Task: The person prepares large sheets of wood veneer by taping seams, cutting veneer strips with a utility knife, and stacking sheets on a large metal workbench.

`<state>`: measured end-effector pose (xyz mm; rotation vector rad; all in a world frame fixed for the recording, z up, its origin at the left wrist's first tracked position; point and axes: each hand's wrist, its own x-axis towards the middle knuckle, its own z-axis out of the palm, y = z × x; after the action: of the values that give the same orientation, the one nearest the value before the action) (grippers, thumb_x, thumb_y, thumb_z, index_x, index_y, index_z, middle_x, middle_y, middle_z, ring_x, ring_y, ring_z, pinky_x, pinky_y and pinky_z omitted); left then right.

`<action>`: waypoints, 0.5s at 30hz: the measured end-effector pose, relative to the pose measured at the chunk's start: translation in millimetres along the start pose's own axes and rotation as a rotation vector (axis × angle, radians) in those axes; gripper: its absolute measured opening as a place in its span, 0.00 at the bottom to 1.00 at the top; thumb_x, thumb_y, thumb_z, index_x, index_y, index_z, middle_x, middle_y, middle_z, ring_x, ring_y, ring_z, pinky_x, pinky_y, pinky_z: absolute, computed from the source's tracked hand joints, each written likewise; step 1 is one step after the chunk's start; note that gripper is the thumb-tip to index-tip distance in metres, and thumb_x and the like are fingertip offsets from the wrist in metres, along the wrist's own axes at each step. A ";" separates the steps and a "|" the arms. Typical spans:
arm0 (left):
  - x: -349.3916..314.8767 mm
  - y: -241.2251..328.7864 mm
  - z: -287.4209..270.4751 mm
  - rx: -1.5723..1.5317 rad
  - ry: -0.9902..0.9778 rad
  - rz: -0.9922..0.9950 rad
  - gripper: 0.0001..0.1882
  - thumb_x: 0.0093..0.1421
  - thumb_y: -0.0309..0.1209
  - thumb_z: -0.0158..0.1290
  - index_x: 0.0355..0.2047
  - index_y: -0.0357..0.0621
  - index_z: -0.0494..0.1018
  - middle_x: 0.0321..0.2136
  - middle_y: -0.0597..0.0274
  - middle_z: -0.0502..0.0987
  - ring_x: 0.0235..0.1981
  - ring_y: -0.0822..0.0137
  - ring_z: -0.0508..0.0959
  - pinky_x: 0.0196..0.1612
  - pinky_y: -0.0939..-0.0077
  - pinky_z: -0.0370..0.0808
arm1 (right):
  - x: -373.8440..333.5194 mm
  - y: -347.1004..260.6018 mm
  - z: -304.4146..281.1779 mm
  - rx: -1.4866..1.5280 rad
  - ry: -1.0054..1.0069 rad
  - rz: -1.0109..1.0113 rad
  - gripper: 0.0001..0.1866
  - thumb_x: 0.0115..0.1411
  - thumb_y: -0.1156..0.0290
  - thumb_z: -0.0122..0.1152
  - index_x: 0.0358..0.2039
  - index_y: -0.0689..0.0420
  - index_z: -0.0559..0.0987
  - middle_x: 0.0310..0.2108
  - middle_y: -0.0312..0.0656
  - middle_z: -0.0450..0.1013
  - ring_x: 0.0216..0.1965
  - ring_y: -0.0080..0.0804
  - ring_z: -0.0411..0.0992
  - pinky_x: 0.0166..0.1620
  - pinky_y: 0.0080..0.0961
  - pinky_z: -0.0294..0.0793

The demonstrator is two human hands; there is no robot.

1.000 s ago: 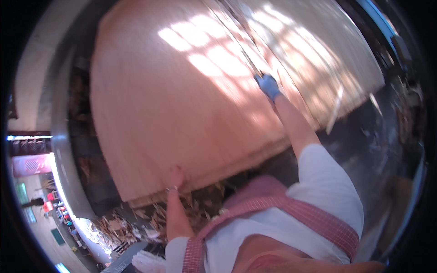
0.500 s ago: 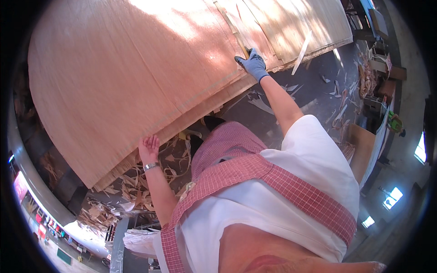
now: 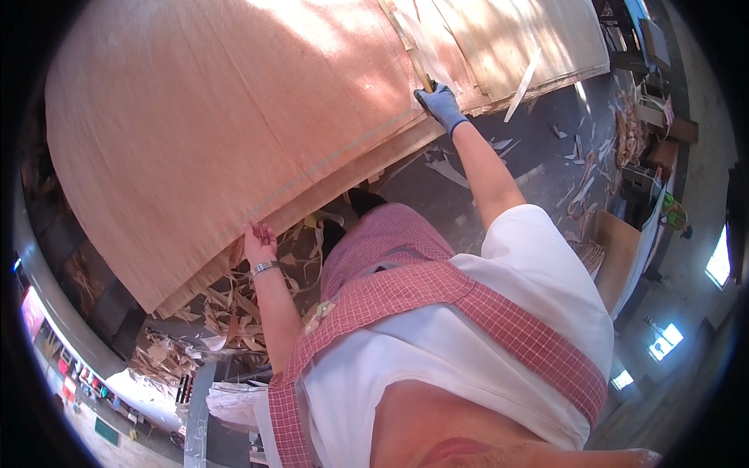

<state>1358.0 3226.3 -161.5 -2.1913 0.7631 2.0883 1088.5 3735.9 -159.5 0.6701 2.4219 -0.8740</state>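
Note:
A large, thin, reddish wood veneer sheet [image 3: 195, 132] lies on top of a stack of similar sheets, with a thin straight line along its near edge. My right hand [image 3: 442, 106], in a blue-grey glove with dark fingertips, is closed around the near end of a long narrow wooden stick [image 3: 411, 48]. That stick reaches away across the stack. Bare, with a metal band at the wrist, my left hand [image 3: 261, 244] is palm up at the near edge of the sheet. Its fingers are loosely curled and apart, with nothing visible in them.
Paler veneer [image 3: 499, 47] covers the right part of the stack, and a pale wood sliver [image 3: 523, 84] sticks out over its edge. Wood scraps [image 3: 242, 312] pile up below the left side. More shavings litter the grey floor [image 3: 507, 168]. A brown board [image 3: 614, 253] leans at the right.
My right hand has shifted slightly right along with the near end of the stick. My left hand has turned slightly at the sheet's edge. The whole view has tilted a little.

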 end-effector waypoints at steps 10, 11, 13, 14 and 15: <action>-10.2 -7.7 -0.9 -0.093 -0.019 0.044 0.16 0.61 0.49 0.56 0.35 0.50 0.72 0.27 0.71 0.76 0.31 0.70 0.77 0.33 0.75 0.76 | -2.7 -1.4 5.2 -0.001 0.017 -0.059 0.36 0.49 0.42 0.67 0.50 0.58 0.76 0.42 0.52 0.77 0.47 0.46 0.75 0.50 0.38 0.72; -13.1 -7.2 -1.2 -0.109 0.002 0.054 0.17 0.61 0.49 0.56 0.35 0.50 0.72 0.27 0.71 0.76 0.31 0.69 0.77 0.33 0.74 0.76 | -11.6 -12.3 2.2 -0.011 0.027 -0.060 0.35 0.49 0.43 0.67 0.49 0.58 0.76 0.42 0.51 0.77 0.47 0.46 0.75 0.50 0.37 0.72; -18.7 -6.7 1.9 -0.134 0.033 0.072 0.17 0.61 0.49 0.56 0.36 0.49 0.72 0.27 0.70 0.76 0.30 0.69 0.77 0.32 0.74 0.76 | -16.6 -18.1 2.9 -0.068 0.063 -0.060 0.34 0.49 0.44 0.68 0.47 0.57 0.77 0.41 0.50 0.78 0.46 0.45 0.76 0.49 0.37 0.72; -21.3 -6.9 5.6 -0.126 0.054 0.084 0.17 0.61 0.49 0.56 0.36 0.48 0.72 0.27 0.69 0.76 0.30 0.69 0.77 0.31 0.74 0.76 | -15.3 -14.6 5.1 -0.115 0.089 -0.060 0.32 0.49 0.45 0.68 0.46 0.57 0.78 0.40 0.49 0.78 0.45 0.44 0.76 0.48 0.37 0.72; -23.7 -7.3 9.7 -0.117 0.074 0.096 0.18 0.61 0.48 0.56 0.36 0.47 0.72 0.27 0.69 0.76 0.30 0.69 0.77 0.31 0.74 0.76 | -14.1 -10.4 5.6 -0.162 0.115 -0.059 0.31 0.49 0.45 0.68 0.45 0.56 0.78 0.40 0.49 0.78 0.45 0.44 0.76 0.48 0.36 0.73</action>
<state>1351.8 3243.8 -142.4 -2.3499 0.7850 2.1590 1094.7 3721.1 -150.5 0.6063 2.5933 -0.6680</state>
